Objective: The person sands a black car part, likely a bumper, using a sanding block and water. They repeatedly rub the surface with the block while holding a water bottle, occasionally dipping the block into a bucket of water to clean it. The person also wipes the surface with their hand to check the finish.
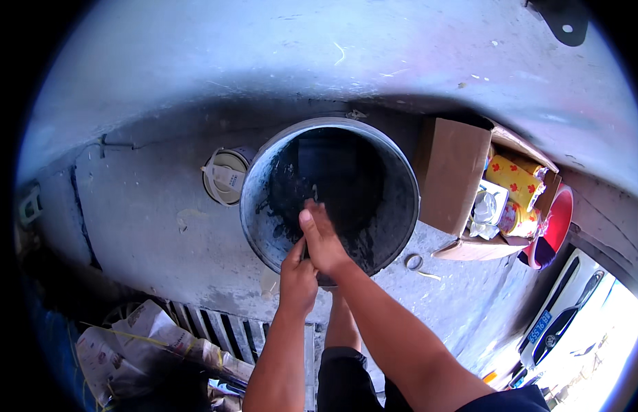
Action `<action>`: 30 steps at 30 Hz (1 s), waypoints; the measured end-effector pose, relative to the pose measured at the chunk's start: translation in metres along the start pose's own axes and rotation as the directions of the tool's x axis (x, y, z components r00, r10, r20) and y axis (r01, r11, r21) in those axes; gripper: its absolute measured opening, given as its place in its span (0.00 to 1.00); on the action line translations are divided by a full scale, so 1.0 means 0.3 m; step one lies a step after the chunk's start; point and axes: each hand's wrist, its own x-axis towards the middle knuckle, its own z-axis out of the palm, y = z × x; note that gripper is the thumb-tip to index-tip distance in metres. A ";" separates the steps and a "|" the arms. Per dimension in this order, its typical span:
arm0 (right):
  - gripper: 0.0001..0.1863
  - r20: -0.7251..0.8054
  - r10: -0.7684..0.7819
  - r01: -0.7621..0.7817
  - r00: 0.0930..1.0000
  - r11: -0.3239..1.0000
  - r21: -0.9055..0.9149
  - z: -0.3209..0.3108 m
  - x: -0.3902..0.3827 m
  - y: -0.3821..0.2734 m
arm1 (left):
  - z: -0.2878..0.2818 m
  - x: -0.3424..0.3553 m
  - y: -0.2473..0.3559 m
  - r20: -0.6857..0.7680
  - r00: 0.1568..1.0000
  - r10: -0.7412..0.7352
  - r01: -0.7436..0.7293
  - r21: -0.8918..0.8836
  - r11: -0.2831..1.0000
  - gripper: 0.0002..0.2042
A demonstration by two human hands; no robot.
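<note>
A large round grey bucket (pixel 259 202) stands below my hands, with dark liquid (pixel 332 165) in the bottom and dark splashes up its inner wall. Over its near rim, my right hand (pixel 323 242) reaches inward, fingers stretched forward and thumb raised. My left hand (pixel 300 280) is curled just beside and below it, touching or nearly touching the heel of the right hand. Part of its fingers is hidden there, and I cannot make out whether anything is in its grip. A small pale mark, perhaps a drip or reflection, shows beyond the right fingertips.
Left of the bucket sits a lidded paint can (pixel 226 177). To the right, an open cardboard box (pixel 453 175) holds yellow-wrapped rolls beside a red basin (pixel 560 223). A tape roll (pixel 414 262) lies on the floor. A slotted drain grate (pixel 226 333) and crumpled sheeting (pixel 137 353) are near left.
</note>
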 end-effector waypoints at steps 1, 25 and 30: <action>0.40 -0.186 -0.110 0.085 0.976 0.987 -0.137 -0.006 0.032 0.033 | 0.005 -0.010 -0.003 0.007 1.000 -0.027 0.027 -0.045 0.999 0.24; 0.05 -0.105 0.075 0.014 0.992 0.742 0.670 -0.218 -0.134 0.006 | -0.094 -0.031 0.035 -0.235 0.971 -0.035 0.071 0.146 0.987 0.19; 0.12 -0.296 -0.587 0.562 0.753 0.809 -0.174 -0.248 -0.199 -0.027 | 0.008 -0.043 0.151 -0.111 0.959 -0.260 0.250 -0.094 0.964 0.19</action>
